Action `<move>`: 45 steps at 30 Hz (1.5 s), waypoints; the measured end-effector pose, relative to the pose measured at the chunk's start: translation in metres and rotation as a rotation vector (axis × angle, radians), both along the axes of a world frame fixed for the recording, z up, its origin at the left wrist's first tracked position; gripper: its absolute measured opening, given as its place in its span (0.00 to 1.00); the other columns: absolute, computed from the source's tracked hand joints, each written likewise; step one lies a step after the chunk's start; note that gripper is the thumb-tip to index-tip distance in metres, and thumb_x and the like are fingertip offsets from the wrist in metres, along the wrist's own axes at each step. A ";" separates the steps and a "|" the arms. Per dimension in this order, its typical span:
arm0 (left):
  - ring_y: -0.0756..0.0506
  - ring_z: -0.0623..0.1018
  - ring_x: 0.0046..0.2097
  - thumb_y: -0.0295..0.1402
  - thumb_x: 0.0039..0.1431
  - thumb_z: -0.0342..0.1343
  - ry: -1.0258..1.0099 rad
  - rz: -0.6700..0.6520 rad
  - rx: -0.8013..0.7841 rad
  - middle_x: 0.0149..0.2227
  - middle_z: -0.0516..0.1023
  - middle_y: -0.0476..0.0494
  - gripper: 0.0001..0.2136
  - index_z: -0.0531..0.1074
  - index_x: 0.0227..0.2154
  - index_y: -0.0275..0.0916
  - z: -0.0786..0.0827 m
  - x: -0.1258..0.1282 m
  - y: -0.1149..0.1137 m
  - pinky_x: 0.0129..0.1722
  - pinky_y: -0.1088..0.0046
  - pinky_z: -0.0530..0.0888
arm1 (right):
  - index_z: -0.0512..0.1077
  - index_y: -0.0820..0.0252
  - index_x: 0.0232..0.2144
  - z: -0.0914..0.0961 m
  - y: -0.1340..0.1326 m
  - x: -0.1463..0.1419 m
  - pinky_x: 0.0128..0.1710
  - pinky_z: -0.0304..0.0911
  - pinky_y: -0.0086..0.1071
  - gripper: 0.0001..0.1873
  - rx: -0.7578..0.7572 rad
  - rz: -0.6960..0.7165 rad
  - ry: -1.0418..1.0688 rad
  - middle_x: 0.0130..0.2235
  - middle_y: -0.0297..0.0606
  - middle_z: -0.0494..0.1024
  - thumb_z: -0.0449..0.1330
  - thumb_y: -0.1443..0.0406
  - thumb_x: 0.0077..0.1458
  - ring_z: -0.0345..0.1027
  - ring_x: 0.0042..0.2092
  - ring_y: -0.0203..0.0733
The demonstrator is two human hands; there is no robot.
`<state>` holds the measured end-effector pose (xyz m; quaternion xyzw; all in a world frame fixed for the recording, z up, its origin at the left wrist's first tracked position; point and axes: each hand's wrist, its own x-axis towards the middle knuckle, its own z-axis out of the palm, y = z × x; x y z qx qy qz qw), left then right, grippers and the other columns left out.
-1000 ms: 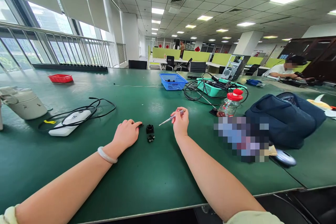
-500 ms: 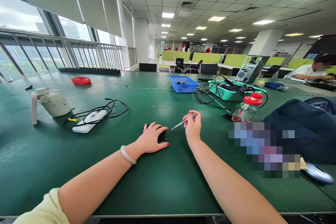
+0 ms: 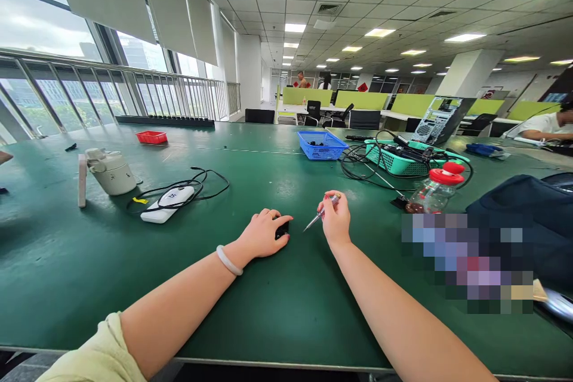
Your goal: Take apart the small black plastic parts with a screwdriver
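Note:
My left hand point(image 3: 264, 234) is curled over a small black object point(image 3: 282, 229) lying on the green table. The hand hides most of that object, so its kind cannot be told. A screwdriver point(image 3: 321, 213) with a thin metal shaft is held in my right hand point(image 3: 336, 222). Its tip points down and left, a little to the right of the black object and apart from it.
To the left are a white box-shaped device point(image 3: 168, 204) with a black cable, a beige bottle point(image 3: 111, 173) and a red tray point(image 3: 151, 137). Farther right stand a blue basket point(image 3: 322, 147), a green basket point(image 3: 398, 159) with cables, a red-lidded jar point(image 3: 432, 191) and a dark bag point(image 3: 523, 221).
My left hand has drawn its fingers in closer around the black object. The screwdriver now slants more steeply downward. The whole view has turned slightly to the left.

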<state>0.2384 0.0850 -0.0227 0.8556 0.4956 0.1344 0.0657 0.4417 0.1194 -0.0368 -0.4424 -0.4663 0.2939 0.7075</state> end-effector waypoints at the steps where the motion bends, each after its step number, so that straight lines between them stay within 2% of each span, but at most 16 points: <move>1: 0.35 0.70 0.59 0.43 0.64 0.52 0.003 0.000 0.004 0.57 0.74 0.39 0.25 0.68 0.63 0.50 0.000 0.000 0.000 0.59 0.51 0.69 | 0.64 0.54 0.38 0.000 -0.001 -0.001 0.24 0.58 0.29 0.19 0.001 0.010 -0.015 0.22 0.26 0.71 0.60 0.49 0.54 0.65 0.24 0.37; 9: 0.35 0.72 0.55 0.44 0.66 0.48 0.037 -0.011 0.039 0.54 0.74 0.38 0.24 0.68 0.63 0.49 -0.002 0.001 0.000 0.56 0.53 0.72 | 0.65 0.54 0.38 0.004 -0.007 -0.003 0.27 0.59 0.30 0.15 0.007 0.033 -0.086 0.21 0.25 0.69 0.59 0.52 0.54 0.64 0.24 0.37; 16: 0.36 0.71 0.56 0.48 0.70 0.43 0.017 -0.021 0.065 0.54 0.75 0.38 0.24 0.68 0.63 0.48 -0.004 0.000 0.000 0.57 0.52 0.69 | 0.64 0.53 0.39 0.007 -0.013 -0.005 0.26 0.60 0.31 0.14 0.076 0.039 -0.121 0.22 0.26 0.69 0.58 0.53 0.57 0.64 0.25 0.37; 20: 0.35 0.71 0.57 0.53 0.66 0.49 0.017 -0.033 0.062 0.55 0.74 0.37 0.27 0.67 0.63 0.47 -0.005 0.000 -0.001 0.58 0.51 0.69 | 0.66 0.54 0.41 0.010 -0.023 -0.009 0.28 0.63 0.32 0.13 0.137 0.060 -0.275 0.24 0.28 0.71 0.58 0.54 0.59 0.66 0.25 0.37; 22: 0.35 0.71 0.56 0.53 0.64 0.52 0.022 -0.032 0.052 0.55 0.74 0.37 0.28 0.68 0.62 0.46 -0.005 0.001 -0.001 0.57 0.51 0.70 | 0.67 0.53 0.41 0.012 -0.028 -0.012 0.28 0.63 0.32 0.12 0.156 0.069 -0.348 0.24 0.28 0.71 0.58 0.54 0.60 0.66 0.25 0.38; 24: 0.35 0.71 0.55 0.52 0.66 0.50 0.023 -0.036 0.047 0.54 0.74 0.37 0.26 0.69 0.61 0.46 -0.005 0.001 0.000 0.56 0.52 0.70 | 0.67 0.53 0.41 0.013 -0.032 -0.014 0.27 0.62 0.32 0.12 0.162 0.078 -0.394 0.24 0.28 0.71 0.58 0.55 0.60 0.66 0.25 0.38; 28: 0.37 0.72 0.54 0.52 0.68 0.46 0.013 -0.047 0.051 0.54 0.74 0.38 0.24 0.69 0.60 0.47 -0.005 0.000 0.000 0.55 0.54 0.70 | 0.68 0.53 0.41 0.014 -0.032 -0.014 0.26 0.62 0.32 0.11 0.172 0.069 -0.417 0.24 0.29 0.71 0.57 0.55 0.60 0.65 0.24 0.39; 32: 0.36 0.72 0.54 0.54 0.65 0.51 0.011 -0.029 0.045 0.53 0.73 0.38 0.27 0.68 0.61 0.46 -0.005 0.003 -0.002 0.55 0.53 0.71 | 0.67 0.53 0.41 0.014 -0.030 -0.012 0.26 0.62 0.32 0.11 0.184 0.065 -0.404 0.24 0.28 0.71 0.57 0.55 0.61 0.65 0.24 0.38; 36: 0.35 0.73 0.54 0.49 0.63 0.55 0.024 0.008 0.047 0.52 0.73 0.38 0.26 0.67 0.61 0.45 -0.005 0.008 -0.002 0.54 0.54 0.72 | 0.67 0.53 0.41 0.014 -0.031 -0.013 0.26 0.61 0.32 0.10 0.193 0.064 -0.442 0.23 0.28 0.70 0.56 0.56 0.61 0.64 0.23 0.38; 45: 0.38 0.74 0.51 0.38 0.67 0.49 0.038 -0.022 0.079 0.50 0.73 0.37 0.20 0.68 0.59 0.40 -0.006 0.007 0.000 0.56 0.57 0.73 | 0.67 0.53 0.40 0.015 -0.032 -0.014 0.26 0.62 0.32 0.09 0.200 0.043 -0.492 0.22 0.27 0.70 0.56 0.56 0.61 0.63 0.22 0.37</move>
